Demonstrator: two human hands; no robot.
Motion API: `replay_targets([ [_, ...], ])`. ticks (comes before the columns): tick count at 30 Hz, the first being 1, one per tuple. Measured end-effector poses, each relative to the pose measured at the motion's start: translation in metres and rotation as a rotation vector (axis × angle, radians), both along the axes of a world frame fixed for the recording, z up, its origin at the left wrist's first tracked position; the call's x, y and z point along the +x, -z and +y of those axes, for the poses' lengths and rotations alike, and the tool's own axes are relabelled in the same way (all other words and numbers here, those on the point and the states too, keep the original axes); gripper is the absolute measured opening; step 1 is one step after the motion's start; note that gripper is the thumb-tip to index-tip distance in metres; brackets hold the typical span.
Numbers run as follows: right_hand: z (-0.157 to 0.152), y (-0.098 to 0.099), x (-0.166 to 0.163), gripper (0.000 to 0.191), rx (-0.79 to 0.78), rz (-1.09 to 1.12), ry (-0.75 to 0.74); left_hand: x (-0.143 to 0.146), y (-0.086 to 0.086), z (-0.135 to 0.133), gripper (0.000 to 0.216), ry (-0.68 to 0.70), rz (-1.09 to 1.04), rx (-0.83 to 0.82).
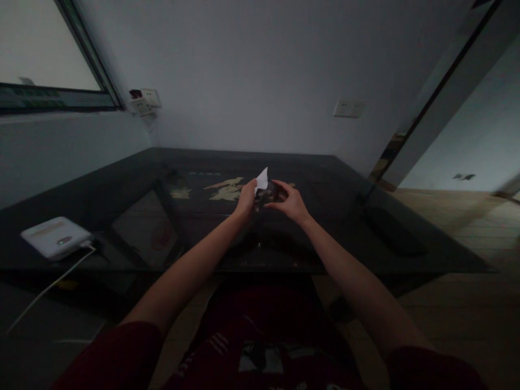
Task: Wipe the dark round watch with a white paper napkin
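Note:
Over the middle of the dark glass table (pixel 260 238), both hands come together around a small dark, rounded object (pixel 271 190) with a shiny surface; the dim light hides its exact kind. My left hand (pixel 246 198) is closed on a thin white tissue (pixel 262 179), one corner of which sticks up above the fingers. The tissue lies against the object's left side. With thumb and fingers curved round its right side, my right hand (pixel 293 203) grips the dark object.
A white box-shaped device (pixel 57 236) with a small green light and a white cable (pixel 52 290) sits at the table's left. Toward the right edge lies a long dark object (pixel 394 232). Sockets (pixel 349 109) are on the wall behind.

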State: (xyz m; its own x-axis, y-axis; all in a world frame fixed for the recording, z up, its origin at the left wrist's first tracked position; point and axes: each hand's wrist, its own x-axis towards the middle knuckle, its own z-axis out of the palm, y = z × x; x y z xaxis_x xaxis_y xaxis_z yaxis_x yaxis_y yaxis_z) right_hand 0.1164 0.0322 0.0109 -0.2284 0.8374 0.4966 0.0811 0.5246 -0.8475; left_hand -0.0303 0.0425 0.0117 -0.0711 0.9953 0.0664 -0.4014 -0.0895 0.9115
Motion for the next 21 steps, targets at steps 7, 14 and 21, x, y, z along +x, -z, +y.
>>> replay_targets([
  [7, 0.002, 0.002, 0.002, 0.083, -0.035, -0.018, -0.136, -0.009, -0.010, 0.002, 0.017, 0.113, -0.094, -0.218],
  [14, 0.012, 0.004, 0.005, 0.084, -0.067, 0.013, 0.075, 0.016, 0.009, -0.015, 0.033, -0.145, 0.053, 0.156],
  [21, 0.017, 0.006, 0.011, 0.080, -0.031, 0.027, 0.149, 0.024, 0.016, -0.030, 0.053, -0.070, 0.226, 0.253],
])
